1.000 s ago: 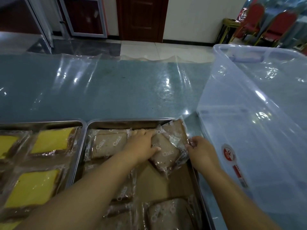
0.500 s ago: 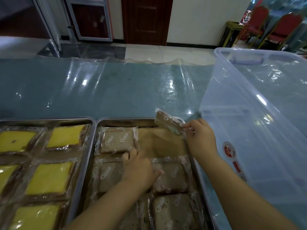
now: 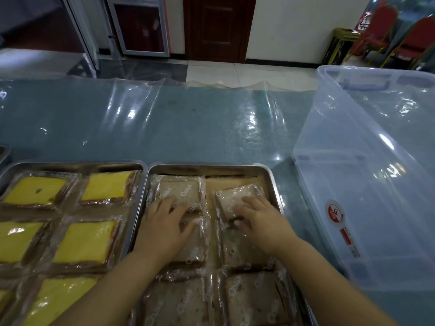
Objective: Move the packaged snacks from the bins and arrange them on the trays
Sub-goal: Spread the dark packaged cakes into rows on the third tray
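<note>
As the brown packet (image 3: 235, 194) lies under it, right grip (image 3: 263, 222) flat — fingers (image 3: 249, 204) straight, left grip (image 3: 162, 229) flat on neighbouring packets (image 3: 181, 190).

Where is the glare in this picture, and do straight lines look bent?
Head view: glare spots shine on the film-covered table and on the clear bin; the wide-angle lens bows the table's far edge; wrappers in the brown-snack tray reflect light.

A dim, bluish cast is seen throughout. White glare is thrown off the plastic sheet (image 3: 146, 107) on the table (image 3: 58, 140) and off the clear bin (image 3: 353, 175). Straight lines are bowed near the edges.
</note>
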Tool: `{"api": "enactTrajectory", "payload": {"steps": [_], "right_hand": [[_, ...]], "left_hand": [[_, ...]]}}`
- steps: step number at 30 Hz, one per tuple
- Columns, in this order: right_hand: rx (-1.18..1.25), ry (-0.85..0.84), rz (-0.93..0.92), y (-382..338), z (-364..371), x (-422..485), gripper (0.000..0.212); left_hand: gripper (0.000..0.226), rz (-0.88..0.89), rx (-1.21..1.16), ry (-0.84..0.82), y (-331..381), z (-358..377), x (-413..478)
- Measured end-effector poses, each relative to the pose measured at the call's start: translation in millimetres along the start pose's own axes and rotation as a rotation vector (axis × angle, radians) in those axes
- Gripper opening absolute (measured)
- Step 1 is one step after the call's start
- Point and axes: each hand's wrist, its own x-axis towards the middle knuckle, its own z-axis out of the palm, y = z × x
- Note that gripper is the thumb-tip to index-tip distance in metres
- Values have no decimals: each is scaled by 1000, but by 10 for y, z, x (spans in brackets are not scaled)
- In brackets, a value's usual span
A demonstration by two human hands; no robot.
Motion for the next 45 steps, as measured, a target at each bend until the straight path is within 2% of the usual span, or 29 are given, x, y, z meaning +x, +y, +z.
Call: {"api": "enactTrajectory", "payload": {"steps": [2,4,13,17,22,24,29,31,35,45], "right_hand": [[-23,-124,5,-19,73,48,43],[-43,-207,54,-8,138,101,49],[-74,-224,142,-43,159,411,54],[16,-138,146,-52,165,317,54],[155,131,135,-130,142,-84,46],[172,195,130,-167,171,-288,40],[33,139,124,-250,277,-606,30],[23,121,132,-273,307,-625,32],[56,119,166,-283,320,-554,36],[107,136,174,-306,250,-509,33]], "left_hand": [[82,9,8,-102,-59,2,62],[87,26,48,-162,-94,19,110],[80,19,48,-188,-100,47,232],[63,27,-47,-160,-125,28,165],[36,47,-238,17,-85,-51,-107],[32,66,-216,47,-70,-47,-252],[42,37,-60,-51,-60,45,-490],[44,43,-26,-51,-61,73,-515],[43,58,-59,-28,-55,81,-496],[43,83,-131,2,-78,66,-489]]}}
